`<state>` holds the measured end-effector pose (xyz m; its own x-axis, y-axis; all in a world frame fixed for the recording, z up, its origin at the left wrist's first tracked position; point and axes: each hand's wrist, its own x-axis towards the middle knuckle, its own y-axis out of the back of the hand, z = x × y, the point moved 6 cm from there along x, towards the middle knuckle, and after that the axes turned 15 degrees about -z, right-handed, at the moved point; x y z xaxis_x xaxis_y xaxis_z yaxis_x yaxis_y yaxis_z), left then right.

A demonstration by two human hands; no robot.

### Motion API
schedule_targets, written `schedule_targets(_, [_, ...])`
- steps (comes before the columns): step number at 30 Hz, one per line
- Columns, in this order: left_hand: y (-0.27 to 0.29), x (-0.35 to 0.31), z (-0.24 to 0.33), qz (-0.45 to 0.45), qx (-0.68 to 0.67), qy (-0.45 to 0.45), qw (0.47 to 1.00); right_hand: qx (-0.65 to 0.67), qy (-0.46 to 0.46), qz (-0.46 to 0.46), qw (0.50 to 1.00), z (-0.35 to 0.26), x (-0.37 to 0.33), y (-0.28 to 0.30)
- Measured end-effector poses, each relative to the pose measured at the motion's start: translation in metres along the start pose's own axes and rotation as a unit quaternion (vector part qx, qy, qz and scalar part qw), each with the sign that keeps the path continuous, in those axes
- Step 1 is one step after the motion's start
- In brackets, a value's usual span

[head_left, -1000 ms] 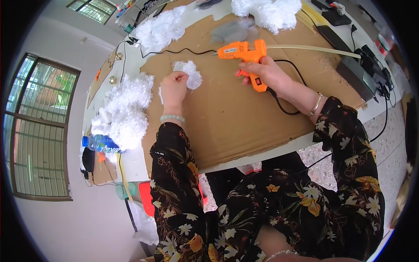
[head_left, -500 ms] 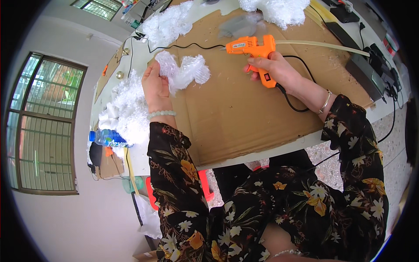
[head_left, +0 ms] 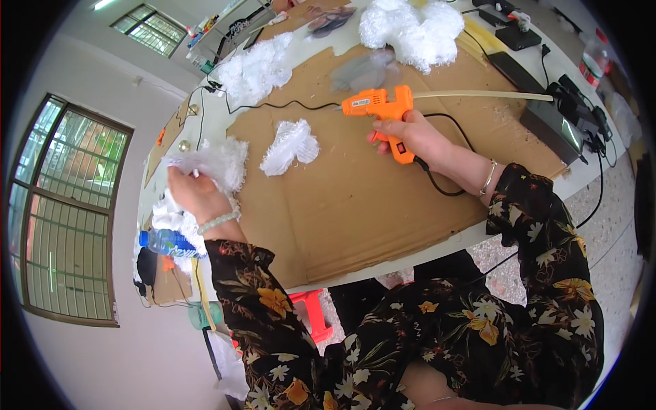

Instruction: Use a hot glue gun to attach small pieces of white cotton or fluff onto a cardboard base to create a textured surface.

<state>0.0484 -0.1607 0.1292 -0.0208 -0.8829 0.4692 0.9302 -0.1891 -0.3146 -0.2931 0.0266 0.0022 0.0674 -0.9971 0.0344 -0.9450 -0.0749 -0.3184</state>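
Note:
My right hand (head_left: 417,139) grips an orange hot glue gun (head_left: 378,104) above the cardboard, nozzle pointing left. A long pale glue stick (head_left: 482,94) juts out of its back, and a black cord hangs from the handle. My left hand (head_left: 199,197) is at the pile of white fluffy mesh (head_left: 229,164) on the left, fingers pinched on a thin white mesh piece (head_left: 195,162). Where this piece ends and the pile begins is hard to see. Another ruffled white mesh piece (head_left: 290,147) lies alone on the cardboard sheet (head_left: 362,212), between my hands.
A water bottle with a blue cap (head_left: 167,241) lies at the table's left edge. More white mesh (head_left: 410,31) and grey netting (head_left: 365,70) are at the back. A black box (head_left: 552,133) with tangled cables stands at the right. A black wire crosses the cardboard.
My left hand has moved left and nearer to me, to the mesh pile. One ruffled piece now lies apart on the cardboard. The glue gun appears slightly lower and further left.

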Motion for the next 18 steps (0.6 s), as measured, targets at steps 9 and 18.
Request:
schedule_targets(9, [-0.094,-0.074,0.037,-0.101,0.117,-0.006,0.988,-0.023,0.037,0.027,0.999,-0.002,0.006,0.01])
schedule_targets(18, [-0.126,-0.142,-0.036,-0.382,0.228,0.131,0.886,0.01,0.049,0.044,0.998,-0.005,0.009,0.011])
